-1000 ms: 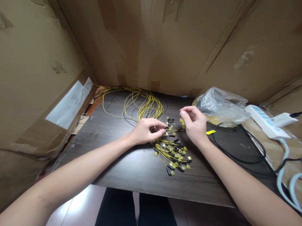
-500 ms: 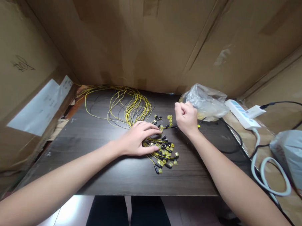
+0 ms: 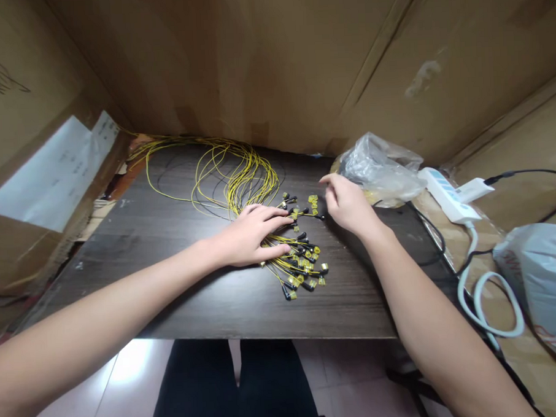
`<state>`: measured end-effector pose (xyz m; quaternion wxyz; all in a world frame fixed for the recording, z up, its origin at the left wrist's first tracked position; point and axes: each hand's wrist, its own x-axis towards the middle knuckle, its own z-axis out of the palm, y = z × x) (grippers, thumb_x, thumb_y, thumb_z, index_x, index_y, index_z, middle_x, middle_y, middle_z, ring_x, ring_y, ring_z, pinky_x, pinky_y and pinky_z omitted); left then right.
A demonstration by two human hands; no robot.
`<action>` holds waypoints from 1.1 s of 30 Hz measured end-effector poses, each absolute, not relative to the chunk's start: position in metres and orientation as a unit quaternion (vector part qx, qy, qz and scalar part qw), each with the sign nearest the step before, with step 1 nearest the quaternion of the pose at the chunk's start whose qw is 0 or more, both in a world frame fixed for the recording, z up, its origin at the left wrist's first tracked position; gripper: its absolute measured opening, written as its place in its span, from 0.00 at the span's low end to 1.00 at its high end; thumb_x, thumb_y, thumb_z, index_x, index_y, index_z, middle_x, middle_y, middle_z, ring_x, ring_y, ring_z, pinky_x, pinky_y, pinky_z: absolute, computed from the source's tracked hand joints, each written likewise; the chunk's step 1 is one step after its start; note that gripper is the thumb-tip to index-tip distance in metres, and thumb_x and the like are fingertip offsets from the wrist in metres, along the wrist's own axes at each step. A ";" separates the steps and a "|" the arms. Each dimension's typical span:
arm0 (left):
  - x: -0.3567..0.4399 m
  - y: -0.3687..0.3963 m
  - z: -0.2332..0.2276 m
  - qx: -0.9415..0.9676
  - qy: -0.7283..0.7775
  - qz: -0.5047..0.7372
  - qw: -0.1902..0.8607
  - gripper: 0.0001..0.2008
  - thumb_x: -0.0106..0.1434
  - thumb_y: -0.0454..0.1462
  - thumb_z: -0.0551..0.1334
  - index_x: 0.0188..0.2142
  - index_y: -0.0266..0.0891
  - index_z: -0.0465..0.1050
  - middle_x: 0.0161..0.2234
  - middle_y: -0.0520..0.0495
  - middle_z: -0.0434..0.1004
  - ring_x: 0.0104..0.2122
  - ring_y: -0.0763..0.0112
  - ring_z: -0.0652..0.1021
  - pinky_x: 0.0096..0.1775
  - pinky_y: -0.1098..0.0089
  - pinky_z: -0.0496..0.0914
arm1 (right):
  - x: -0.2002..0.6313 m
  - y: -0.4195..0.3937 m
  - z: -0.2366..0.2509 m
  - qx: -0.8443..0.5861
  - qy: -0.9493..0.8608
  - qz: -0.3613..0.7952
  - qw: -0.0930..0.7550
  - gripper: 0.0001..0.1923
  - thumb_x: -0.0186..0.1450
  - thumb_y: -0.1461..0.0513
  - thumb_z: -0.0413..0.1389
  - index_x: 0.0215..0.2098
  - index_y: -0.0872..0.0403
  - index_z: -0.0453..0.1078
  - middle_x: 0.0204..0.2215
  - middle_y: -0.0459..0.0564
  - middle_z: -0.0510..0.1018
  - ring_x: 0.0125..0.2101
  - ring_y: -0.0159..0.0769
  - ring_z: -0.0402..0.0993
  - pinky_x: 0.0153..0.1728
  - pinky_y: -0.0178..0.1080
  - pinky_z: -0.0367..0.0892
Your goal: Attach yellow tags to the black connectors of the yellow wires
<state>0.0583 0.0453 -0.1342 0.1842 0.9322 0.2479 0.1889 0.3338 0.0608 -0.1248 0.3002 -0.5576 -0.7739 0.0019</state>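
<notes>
Under your left hand [image 3: 250,234] lies the bundle of yellow wires [image 3: 240,179], pinned to the bench [image 3: 171,287] where the strands gather. That grip is spread flat, fingers [image 3: 278,216] extended toward the right, palm pressing down on the strands; it pinches nothing.

The long axis of the bundle runs from the loops at the far left of the bench, under your left palm, and out to the black and yellow connectors [image 3: 303,266], which fan toward the near right. The connectors lie just beside your left fingertips, on the thumb side and toward you.

Your right hand [image 3: 349,202] hovers to the right of the bundle, near the farthest connectors. Its fingers are loosely curled with the index finger and thumb drawn toward each other; whether anything is pinched between them cannot be told. From this grip, the connector fan lies to the left and toward you, nearer the left hand.

Beyond your right hand, just behind it, sits a clear plastic bag [image 3: 380,167]. Farther right lie a white power strip [image 3: 447,195] and a white cable [image 3: 489,304].
</notes>
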 end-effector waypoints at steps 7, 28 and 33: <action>0.054 0.051 -0.137 0.932 0.276 0.155 0.176 0.30 0.72 0.51 0.55 0.68 0.41 0.61 0.69 0.37 0.58 0.66 0.49 0.62 0.65 0.49 0.52 | 0.336 0.066 -0.137 -0.505 -0.837 -0.009 0.211 0.21 0.63 0.74 0.49 0.47 0.59 0.78 0.44 0.60 0.81 0.43 0.50 0.74 0.48 0.51 0.69; 0.056 0.059 -0.132 0.834 0.204 0.467 0.214 0.28 0.50 0.20 0.49 0.43 0.37 0.80 0.45 0.45 0.83 0.47 0.68 0.81 0.47 0.65 0.77 | 0.329 0.061 -0.129 -0.522 -0.827 -0.046 0.203 0.12 0.67 0.67 0.52 0.40 0.55 0.78 0.38 0.57 0.80 0.40 0.48 0.71 0.43 0.48 0.68; 0.051 0.058 -0.129 0.837 0.194 0.440 0.261 0.15 0.47 0.23 0.49 0.16 0.37 0.69 0.17 0.51 0.72 0.19 0.76 0.72 0.24 0.75 0.66 | 0.328 0.061 -0.130 -0.522 -0.824 -0.053 0.212 0.11 0.66 0.68 0.52 0.40 0.55 0.77 0.38 0.56 0.80 0.39 0.48 0.71 0.43 0.49 0.69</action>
